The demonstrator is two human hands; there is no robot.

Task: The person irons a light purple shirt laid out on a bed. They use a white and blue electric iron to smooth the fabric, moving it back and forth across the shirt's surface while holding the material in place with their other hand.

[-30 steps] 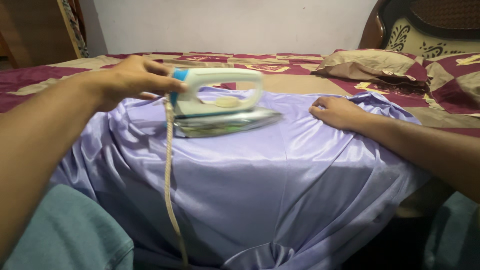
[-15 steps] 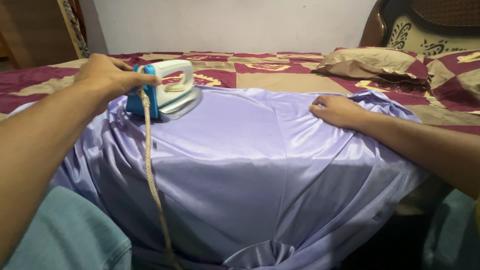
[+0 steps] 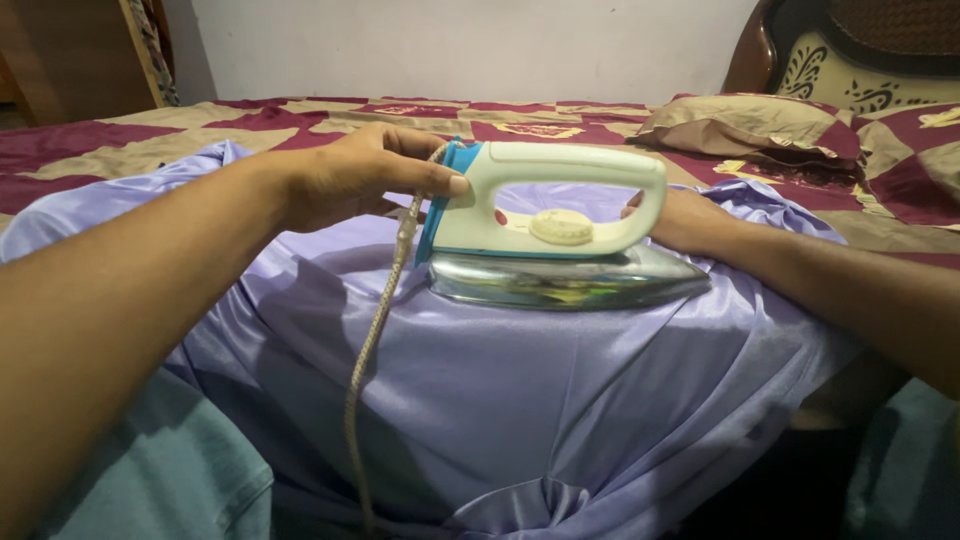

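My left hand (image 3: 355,175) grips the rear end of a white and blue electric iron (image 3: 555,225) whose shiny soleplate lies flat on a lilac satin cloth (image 3: 520,380). The iron points right, near the cloth's middle. A beige braided cord (image 3: 372,345) hangs from the iron's back down over the cloth's front. My right hand (image 3: 690,220) rests palm down on the cloth just behind the iron's tip, partly hidden by it, pressing the fabric flat.
The cloth lies over a raised surface on a bed with a maroon and tan patterned bedspread (image 3: 560,125). Matching pillows (image 3: 750,130) and a dark wooden headboard (image 3: 850,50) are at the right. My teal-clad knees (image 3: 170,480) are at the bottom.
My left hand has slid the iron from the cloth's far left corner rightward and nearer, to the middle by my right hand. The right hand has stayed put.
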